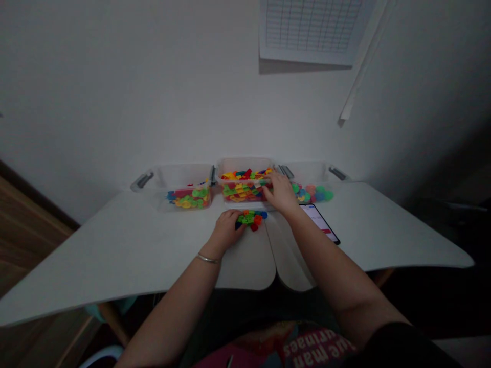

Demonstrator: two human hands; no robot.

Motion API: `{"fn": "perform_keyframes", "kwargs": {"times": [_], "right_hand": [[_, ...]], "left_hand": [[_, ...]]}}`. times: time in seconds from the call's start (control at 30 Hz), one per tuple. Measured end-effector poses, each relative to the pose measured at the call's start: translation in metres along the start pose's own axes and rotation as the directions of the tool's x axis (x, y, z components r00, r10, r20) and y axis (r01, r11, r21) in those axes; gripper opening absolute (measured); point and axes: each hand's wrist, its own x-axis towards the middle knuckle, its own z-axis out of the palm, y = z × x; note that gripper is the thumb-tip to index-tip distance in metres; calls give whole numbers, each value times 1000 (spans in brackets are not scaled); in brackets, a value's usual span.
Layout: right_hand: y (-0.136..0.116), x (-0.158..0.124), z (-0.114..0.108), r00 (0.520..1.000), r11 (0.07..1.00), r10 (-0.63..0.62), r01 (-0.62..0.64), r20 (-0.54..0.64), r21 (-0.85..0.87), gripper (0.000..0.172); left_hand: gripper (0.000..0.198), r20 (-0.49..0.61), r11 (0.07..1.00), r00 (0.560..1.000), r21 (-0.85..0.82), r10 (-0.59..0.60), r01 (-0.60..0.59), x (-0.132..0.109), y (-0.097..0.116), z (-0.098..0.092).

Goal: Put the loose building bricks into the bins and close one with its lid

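On the white table, a small pile of colourful plastic pieces [251,219] lies in front of the middle bin. My left hand [227,228], with a bracelet on its wrist, rests at the pile's left side, its fingers curved around that edge; whether it grips a piece is hidden. The clear middle bin [245,164] holds many red, yellow and green pieces. At that bin's right front rim is my right hand [281,191], thumb and fingers apart, by a pale and green piece. Its fingertips are too small and dim to show a grip.
A left clear bin [184,174] holds green, yellow and blue pieces. Round translucent pieces fill part of the right bin [310,171]. A lit phone [320,223] lies beside my right forearm. The wall stands directly behind the bins; two table edges [273,250] meet in front.
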Motion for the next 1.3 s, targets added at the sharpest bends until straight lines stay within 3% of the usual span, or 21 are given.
{"fn": "perform_keyframes", "kwargs": {"times": [0.1, 0.17, 0.3, 0.43, 0.57, 0.9, 1.1, 1.3], "right_hand": [[-8, -8, -6, 995, 999, 24, -22, -94, 29, 26], [-13, -19, -6, 995, 998, 13, -6, -96, 68, 22], [-14, -45, 6, 999, 991, 16, -21, 46, 130, 22], [-3, -67, 19, 977, 988, 141, -149, 161, 39, 35], [7, -80, 25, 956, 983, 176, -183, 233, 5, 35], [15, -85, 34, 948, 972, 210, -228, 238, 50, 33], [16, -86, 34, 963, 987, 119, -141, 241, 78, 35], [16, -87, 34, 949, 975, 185, -209, 254, 69, 28]], "left_hand": [[36, -5, 1000, 1000, 6, 3, -3, 0, 1, 0], [36, -10, 1000, 1000, 10, 7, -7, -1, 1, 0], [36, -30, 1000, 999, 8, 18, -17, -1, 1, 2], [37, -32, 1000, 999, 10, 25, -24, 1, -2, 4], [38, -19, 999, 999, 17, 41, -41, 2, -5, 5], [38, -24, 1000, 1000, -9, 19, -19, 0, -5, 6], [38, -25, 1000, 999, -9, 26, -26, 1, -5, 6], [38, -2, 1000, 1000, 6, 29, -29, 0, -5, 6]]}}
